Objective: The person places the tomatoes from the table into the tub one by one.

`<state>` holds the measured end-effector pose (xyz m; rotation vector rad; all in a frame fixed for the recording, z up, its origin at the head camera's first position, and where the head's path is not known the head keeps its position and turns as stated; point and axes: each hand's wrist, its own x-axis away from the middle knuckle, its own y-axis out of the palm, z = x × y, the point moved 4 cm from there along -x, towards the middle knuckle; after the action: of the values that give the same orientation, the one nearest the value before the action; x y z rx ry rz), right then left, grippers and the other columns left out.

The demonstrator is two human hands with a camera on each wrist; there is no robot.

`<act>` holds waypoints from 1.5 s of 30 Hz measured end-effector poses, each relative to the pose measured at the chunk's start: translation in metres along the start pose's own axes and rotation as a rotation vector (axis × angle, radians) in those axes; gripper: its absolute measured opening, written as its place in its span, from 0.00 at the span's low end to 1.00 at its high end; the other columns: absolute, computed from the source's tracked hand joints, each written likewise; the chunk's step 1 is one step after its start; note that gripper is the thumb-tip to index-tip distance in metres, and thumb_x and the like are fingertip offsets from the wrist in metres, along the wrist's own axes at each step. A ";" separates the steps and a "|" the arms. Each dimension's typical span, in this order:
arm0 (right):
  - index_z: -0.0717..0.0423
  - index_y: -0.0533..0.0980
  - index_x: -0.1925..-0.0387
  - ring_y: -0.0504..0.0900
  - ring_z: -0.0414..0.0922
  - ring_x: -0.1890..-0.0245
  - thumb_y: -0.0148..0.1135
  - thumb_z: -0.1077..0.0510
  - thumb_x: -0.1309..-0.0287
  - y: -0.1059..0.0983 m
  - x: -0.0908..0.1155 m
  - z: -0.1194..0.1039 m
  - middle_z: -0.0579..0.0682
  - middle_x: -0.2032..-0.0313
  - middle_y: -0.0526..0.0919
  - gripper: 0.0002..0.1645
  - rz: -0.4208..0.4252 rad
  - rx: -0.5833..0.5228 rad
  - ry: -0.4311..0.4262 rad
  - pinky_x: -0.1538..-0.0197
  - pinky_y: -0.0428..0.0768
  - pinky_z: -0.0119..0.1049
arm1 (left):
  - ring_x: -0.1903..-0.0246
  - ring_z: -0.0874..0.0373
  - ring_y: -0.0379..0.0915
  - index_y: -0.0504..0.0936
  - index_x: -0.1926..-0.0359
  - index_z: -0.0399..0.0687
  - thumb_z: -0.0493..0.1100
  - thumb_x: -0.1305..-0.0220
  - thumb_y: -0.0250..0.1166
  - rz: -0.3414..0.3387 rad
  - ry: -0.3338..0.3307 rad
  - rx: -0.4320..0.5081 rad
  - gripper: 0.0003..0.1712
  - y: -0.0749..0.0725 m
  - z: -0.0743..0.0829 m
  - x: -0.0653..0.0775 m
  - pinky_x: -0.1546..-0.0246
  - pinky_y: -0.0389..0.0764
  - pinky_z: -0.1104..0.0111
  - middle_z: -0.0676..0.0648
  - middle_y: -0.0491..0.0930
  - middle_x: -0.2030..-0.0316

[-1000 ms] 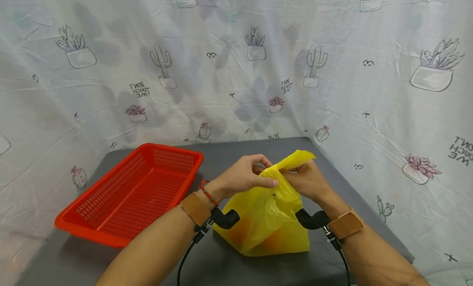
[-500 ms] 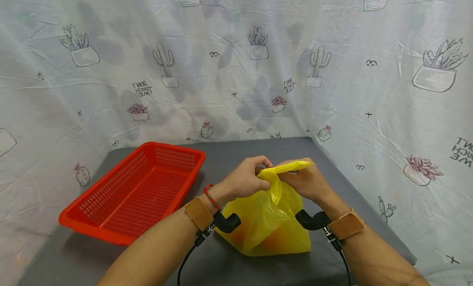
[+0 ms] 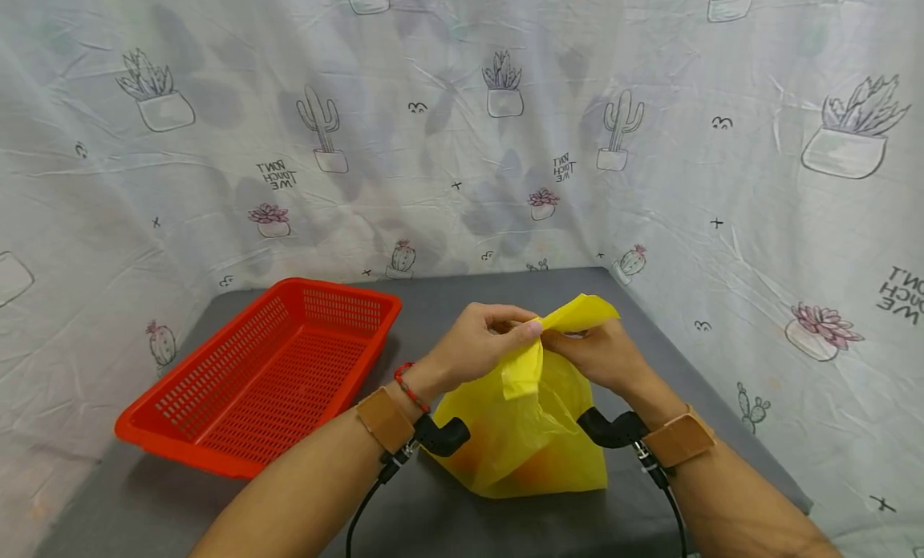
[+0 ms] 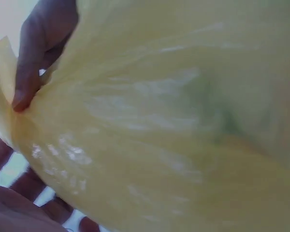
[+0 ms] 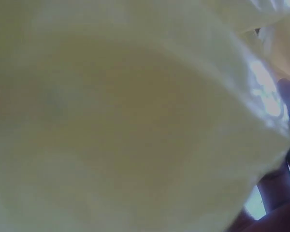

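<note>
A yellow plastic bag [image 3: 530,446] stands on the grey table, with orange-red shapes showing dimly through its lower part. My left hand [image 3: 484,341] pinches the gathered neck of the bag between thumb and fingers. From the other side my right hand [image 3: 602,349] holds the same neck, its fingertips partly hidden behind the plastic. A flap of the bag's top sticks up to the right between the hands, and another fold hangs down in front. The left wrist view shows a fingertip pressing the bunched plastic [image 4: 135,125]. Blurred yellow film [image 5: 135,121] fills most of the right wrist view.
A red perforated plastic basket [image 3: 281,390] stands on the table [image 3: 447,293] to the left of the bag, with nothing seen inside it. A white cloth printed with potted cacti [image 3: 433,165] hangs behind and along both sides.
The bag's top flap dips toward level, then rises again. A fold now hangs in front of the neck. My left thumb has shifted up against the gathered plastic; the basket stays put.
</note>
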<state>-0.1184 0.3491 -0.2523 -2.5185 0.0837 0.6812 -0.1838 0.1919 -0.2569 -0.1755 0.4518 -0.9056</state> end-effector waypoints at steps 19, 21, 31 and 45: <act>0.73 0.78 0.63 0.80 0.46 0.68 0.58 0.65 0.39 0.000 0.000 0.003 0.49 0.67 0.84 0.11 -0.073 -0.243 0.198 0.61 0.80 0.35 | 0.79 0.59 0.75 0.76 0.57 0.47 0.39 0.42 0.69 0.044 -0.013 -0.248 0.14 0.010 0.000 -0.002 0.77 0.76 0.71 0.50 0.81 0.74; 0.72 0.78 0.61 0.80 0.48 0.65 0.57 0.65 0.39 -0.002 0.001 0.002 0.49 0.65 0.84 0.11 -0.103 -0.278 0.177 0.58 0.80 0.37 | 0.78 0.59 0.75 0.75 0.56 0.47 0.39 0.42 0.69 0.046 -0.021 -0.243 0.14 0.010 0.000 -0.002 0.77 0.76 0.71 0.49 0.81 0.74; 0.59 0.81 0.63 0.80 0.53 0.66 0.67 0.57 0.43 0.003 0.001 0.005 0.54 0.66 0.84 0.10 -0.176 -0.160 0.188 0.59 0.81 0.45 | 0.85 0.58 0.67 0.68 0.43 0.51 0.42 0.40 0.68 0.047 -0.027 -0.239 0.27 0.012 0.000 -0.002 0.81 0.70 0.72 0.50 0.81 0.74; 0.67 0.81 0.68 0.81 0.49 0.81 0.62 0.66 0.40 0.004 -0.002 0.004 0.55 0.73 0.84 0.05 -0.182 -0.236 0.075 0.76 0.82 0.41 | 0.66 0.55 0.78 0.62 0.34 0.58 0.43 0.43 0.70 -0.170 -0.177 0.035 0.38 0.012 -0.009 0.000 0.68 0.77 0.67 0.47 0.80 0.60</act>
<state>-0.1225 0.3478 -0.2562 -2.7340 -0.2097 0.5505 -0.1795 0.1994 -0.2690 -0.2627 0.2594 -1.0542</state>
